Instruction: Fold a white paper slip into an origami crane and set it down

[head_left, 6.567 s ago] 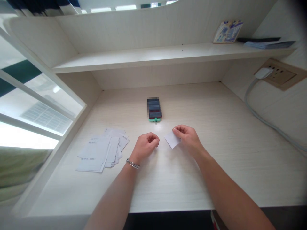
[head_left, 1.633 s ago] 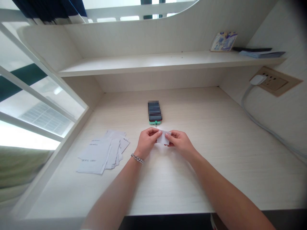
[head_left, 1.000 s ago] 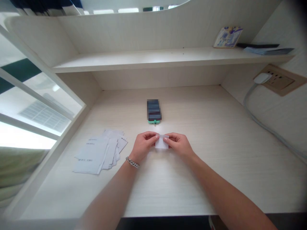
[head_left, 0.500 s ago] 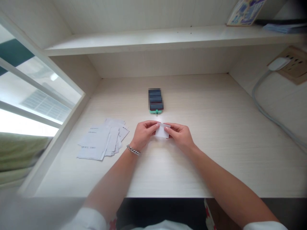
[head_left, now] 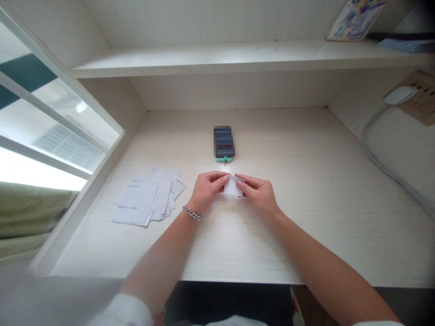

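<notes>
A small white slip of paper (head_left: pixel 233 186) is pinched between both hands just above the pale wooden desk (head_left: pixel 306 217). My left hand (head_left: pixel 208 190), with a metal bracelet on the wrist, grips its left edge with curled fingers. My right hand (head_left: pixel 258 194) grips its right edge. A phone (head_left: pixel 224 144) in a green case lies flat a short way beyond the hands.
A loose pile of white printed papers (head_left: pixel 147 202) lies to the left of my left hand. A shelf (head_left: pixel 238 56) runs above the desk, with a booklet (head_left: pixel 355 20) at its right end. A grey cable (head_left: pixel 377 158) hangs from a wall socket (head_left: pixel 419 95) on the right.
Earlier only my right hand held the slip and my left was a loose fist; my left hand then took the other edge. The camera has tilted down over the last second.
</notes>
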A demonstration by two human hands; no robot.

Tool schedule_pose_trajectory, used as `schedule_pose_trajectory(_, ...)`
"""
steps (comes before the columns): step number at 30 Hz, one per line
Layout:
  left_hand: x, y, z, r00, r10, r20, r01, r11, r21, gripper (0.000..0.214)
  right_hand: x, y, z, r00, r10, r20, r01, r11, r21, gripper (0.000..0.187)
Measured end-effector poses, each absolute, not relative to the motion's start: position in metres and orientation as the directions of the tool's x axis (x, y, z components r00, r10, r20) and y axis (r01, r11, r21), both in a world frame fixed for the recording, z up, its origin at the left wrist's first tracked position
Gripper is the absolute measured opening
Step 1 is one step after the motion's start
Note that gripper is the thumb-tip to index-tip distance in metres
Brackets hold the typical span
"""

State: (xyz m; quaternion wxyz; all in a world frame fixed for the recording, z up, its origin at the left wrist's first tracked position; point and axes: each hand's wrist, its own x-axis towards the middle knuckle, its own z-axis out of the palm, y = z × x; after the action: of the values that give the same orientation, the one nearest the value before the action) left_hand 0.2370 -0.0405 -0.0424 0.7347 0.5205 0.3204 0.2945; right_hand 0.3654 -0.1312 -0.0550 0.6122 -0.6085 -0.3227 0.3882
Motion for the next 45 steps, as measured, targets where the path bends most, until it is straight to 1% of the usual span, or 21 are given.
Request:
schedule_pose_trajectory(5,0.2369,-0.0395,-0.0434,0.616,0.770,-0.167,-0.097,0.285,0.954,0.029,0.3650,-0.1335,-0.0521,0.492,0.871,0.010,0.054,-0.018,-0.998,0.032)
schedule_pose_trajectory(13,0.2367,-0.0400,-0.0408,0.607,0.780,-0.154,-0.081,0.253,0.964,0.027,0.3687,-0.1347,-0.0528,0.402,0.906,0.131,0.142,0.079,-0.987,0.026)
schedule_pose_trajectory(19,0.2367,-0.0402,-0.0390,0.614,0.772,-0.168,-0.088,0.278,0.956,0.025,0.3699,-0.1360,-0.0514,0.361,0.913,0.190,0.195,0.125,-0.973,0.025)
schedule_pose_trajectory(26,0.2365,-0.0399,-0.0368,0.624,0.766,-0.154,-0.097,0.271,0.958,0.021,0.3714,-0.1368,-0.0488,0.340,0.922,0.186,0.174,0.132,-0.976,0.025)
schedule_pose_trajectory(30,0.2352,-0.0400,-0.0357,0.622,0.769,-0.152,-0.082,0.256,0.963,0.023,0.3726,-0.1355,-0.0507,0.371,0.921,0.121,0.139,0.074,-0.988,0.025)
schedule_pose_trajectory(35,0.2339,-0.0389,-0.0355,0.616,0.768,-0.175,-0.072,0.276,0.959,0.022,0.3714,-0.1338,-0.0513,0.395,0.918,0.040,0.046,0.024,-0.999,0.027)
schedule_pose_trajectory(37,0.2337,-0.0382,-0.0360,0.615,0.770,-0.168,-0.074,0.268,0.960,0.021,0.3709,-0.1340,-0.0503,0.386,0.922,0.040,0.036,0.029,-0.999,0.027)
schedule_pose_trajectory(45,0.2312,-0.0377,-0.0353,0.650,0.747,-0.138,-0.078,0.246,0.966,0.023,0.3744,-0.1373,-0.0457,0.301,0.947,0.111,0.088,0.088,-0.992,0.024)
